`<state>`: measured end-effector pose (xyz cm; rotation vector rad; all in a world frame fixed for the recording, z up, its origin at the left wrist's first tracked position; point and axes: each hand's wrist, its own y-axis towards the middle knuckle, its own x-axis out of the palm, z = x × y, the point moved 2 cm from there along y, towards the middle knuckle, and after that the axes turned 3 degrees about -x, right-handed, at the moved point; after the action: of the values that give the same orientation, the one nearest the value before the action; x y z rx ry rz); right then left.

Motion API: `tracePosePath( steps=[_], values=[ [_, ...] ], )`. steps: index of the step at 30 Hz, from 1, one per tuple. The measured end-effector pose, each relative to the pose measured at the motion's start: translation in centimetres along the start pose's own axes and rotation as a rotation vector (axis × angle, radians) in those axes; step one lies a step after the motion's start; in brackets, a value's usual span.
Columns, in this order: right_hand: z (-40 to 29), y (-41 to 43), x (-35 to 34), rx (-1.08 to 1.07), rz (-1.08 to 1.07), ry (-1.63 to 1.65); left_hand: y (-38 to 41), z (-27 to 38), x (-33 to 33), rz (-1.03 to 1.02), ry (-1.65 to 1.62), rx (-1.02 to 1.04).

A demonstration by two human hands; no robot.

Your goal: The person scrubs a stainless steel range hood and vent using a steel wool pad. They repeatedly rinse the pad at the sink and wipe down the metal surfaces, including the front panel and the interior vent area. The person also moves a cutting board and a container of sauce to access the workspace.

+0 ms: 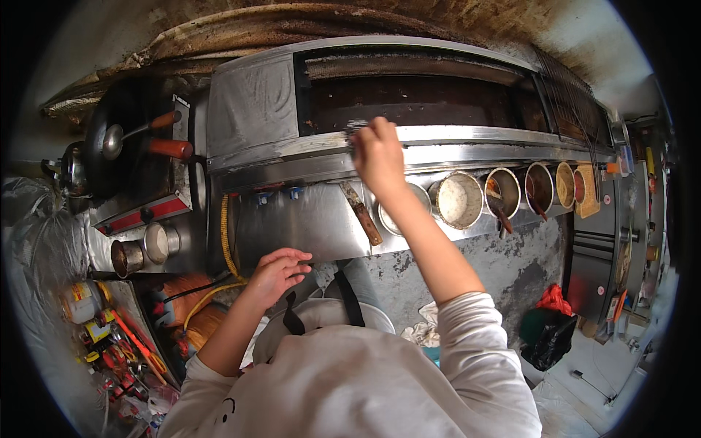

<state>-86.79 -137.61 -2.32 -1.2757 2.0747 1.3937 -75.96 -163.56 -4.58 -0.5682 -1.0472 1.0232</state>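
Note:
My right hand (378, 156) grips a dark metal scouring pad (356, 128), partly hidden by the fingers, at the front steel rim of a long stainless-steel grill (460, 134). Smeared streaks show on the grill's flat left panel (252, 98). My left hand (280, 274) hangs with its fingers apart and nothing in it, just off the front edge of the steel counter (306, 235). Below the rim, a worn knife-like tool with a wooden handle (366, 222) lies on the counter, to the left of my right forearm.
Several metal pots (457, 200) line the counter on the right, some with brushes or spoons in them. At the left, a wok (118, 159) with a ladle (113, 142) sits on a gas stove (183, 128). A yellow hose (225, 235) curves down near the counter's left part. Wire racks (569, 98) lean at the grill's right end.

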Motion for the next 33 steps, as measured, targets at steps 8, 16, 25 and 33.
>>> tracePosePath(
  steps=[8, 16, 25, 33],
  values=[
    [3.4, -0.2, -2.9, 0.138, 0.028, -0.142, -3.2, -1.4, -8.0, 0.057, -0.175, 0.040],
    [-11.6, 0.7, 8.8, 0.039, -0.149, 0.031, -6.2, -0.3, -10.8, 0.079, -0.150, 0.055],
    [-0.9, -0.2, 0.7, 0.180, 0.113, -0.260, -9.5, -1.7, -18.1, 0.184, -0.307, 0.126],
    [-18.2, 0.7, 13.9, -0.032, -0.043, 0.004, -10.5, -2.7, -20.6, 0.144, -0.322, 0.159]
  ],
)
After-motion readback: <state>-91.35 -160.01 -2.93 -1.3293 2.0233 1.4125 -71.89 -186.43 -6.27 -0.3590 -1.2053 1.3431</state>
